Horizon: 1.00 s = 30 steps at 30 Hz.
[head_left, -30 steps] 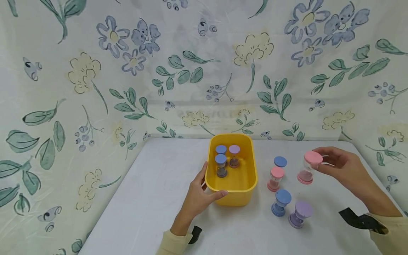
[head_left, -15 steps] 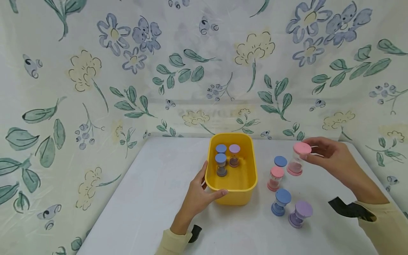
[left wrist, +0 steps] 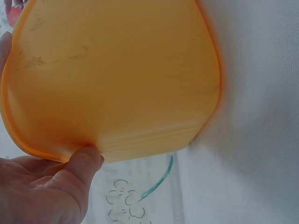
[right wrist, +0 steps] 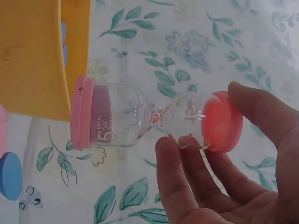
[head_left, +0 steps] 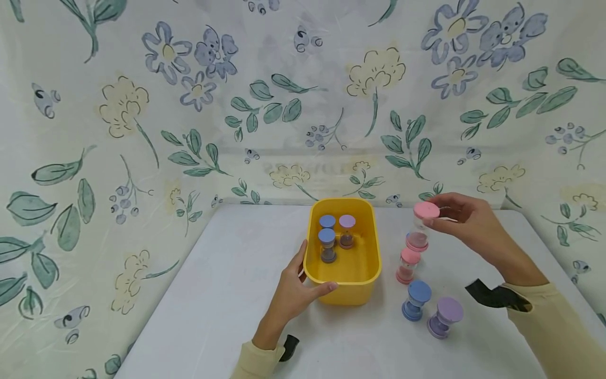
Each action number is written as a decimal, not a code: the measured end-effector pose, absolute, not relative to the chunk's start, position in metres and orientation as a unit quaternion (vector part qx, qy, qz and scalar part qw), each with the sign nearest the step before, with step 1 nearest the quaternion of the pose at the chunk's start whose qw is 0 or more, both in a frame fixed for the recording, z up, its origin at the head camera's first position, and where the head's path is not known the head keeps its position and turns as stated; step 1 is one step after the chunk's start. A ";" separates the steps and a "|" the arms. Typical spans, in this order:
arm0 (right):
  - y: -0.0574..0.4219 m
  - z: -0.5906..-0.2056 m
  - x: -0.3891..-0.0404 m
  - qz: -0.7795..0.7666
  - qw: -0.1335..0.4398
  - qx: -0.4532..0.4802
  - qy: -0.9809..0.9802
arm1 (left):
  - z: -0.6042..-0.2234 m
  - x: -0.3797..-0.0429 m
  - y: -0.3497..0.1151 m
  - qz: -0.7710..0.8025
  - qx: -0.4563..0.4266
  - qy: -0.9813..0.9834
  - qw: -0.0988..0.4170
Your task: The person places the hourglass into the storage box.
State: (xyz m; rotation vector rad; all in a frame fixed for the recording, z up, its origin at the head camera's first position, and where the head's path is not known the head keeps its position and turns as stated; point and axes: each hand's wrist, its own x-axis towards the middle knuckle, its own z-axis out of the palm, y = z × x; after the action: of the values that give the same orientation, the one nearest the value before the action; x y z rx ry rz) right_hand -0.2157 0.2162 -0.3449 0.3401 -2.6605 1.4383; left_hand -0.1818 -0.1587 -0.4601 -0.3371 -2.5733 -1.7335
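Note:
My right hand [head_left: 466,220] pinches a pink-capped sand timer [head_left: 419,229] by its top, between thumb and fingers. It hangs upright above the table; in the right wrist view the same sand timer [right wrist: 126,116] shows pink sand and printed lettering. My left hand [head_left: 295,292] holds the near left corner of a yellow bin [head_left: 350,292], thumb along the front, fingers at the left side. From the left wrist, the hand [left wrist: 56,186] touches the bin wall [left wrist: 140,84]. Inside the bin stand two blue-capped sand timers [head_left: 327,252] and a purple-capped one [head_left: 347,239].
On the white table [head_left: 227,273], right of the bin, stand a pink sand timer [head_left: 407,268], a blue one [head_left: 416,302] and a purple one [head_left: 445,318]. Another blue cap [right wrist: 10,176] shows near them, mostly hidden in the head view. Flowered cloth [head_left: 284,105] hangs behind.
My right hand has carried the pink sand timer leftward and slightly up, now over the far blue one. The left hand and bin stay put.

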 end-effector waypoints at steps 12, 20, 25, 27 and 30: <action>0.186 -0.335 -0.233 0.480 0.007 0.115 -0.870 | -0.461 -0.183 -0.159 -0.557 -0.110 -0.823 0.011; 0.166 -0.335 -0.243 0.485 -0.005 0.127 -0.865 | -0.460 -0.183 -0.158 -0.557 -0.114 -0.822 0.015; 0.156 -0.336 -0.249 0.490 0.000 0.135 -0.861 | -0.460 -0.182 -0.158 -0.555 -0.115 -0.824 0.016; 0.153 -0.337 -0.250 0.492 -0.001 0.135 -0.860 | -0.460 -0.182 -0.158 -0.558 -0.117 -0.822 0.016; 0.148 -0.339 -0.252 0.494 -0.005 0.133 -0.859 | -0.460 -0.183 -0.158 -0.559 -0.119 -0.820 0.016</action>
State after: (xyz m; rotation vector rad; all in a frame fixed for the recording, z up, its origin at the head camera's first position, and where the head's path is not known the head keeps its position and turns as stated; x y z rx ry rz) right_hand -0.2521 0.1482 -0.3394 0.4206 -2.7078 1.5562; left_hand -0.1825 -0.1581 -0.4600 -0.3712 -2.5498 -1.7391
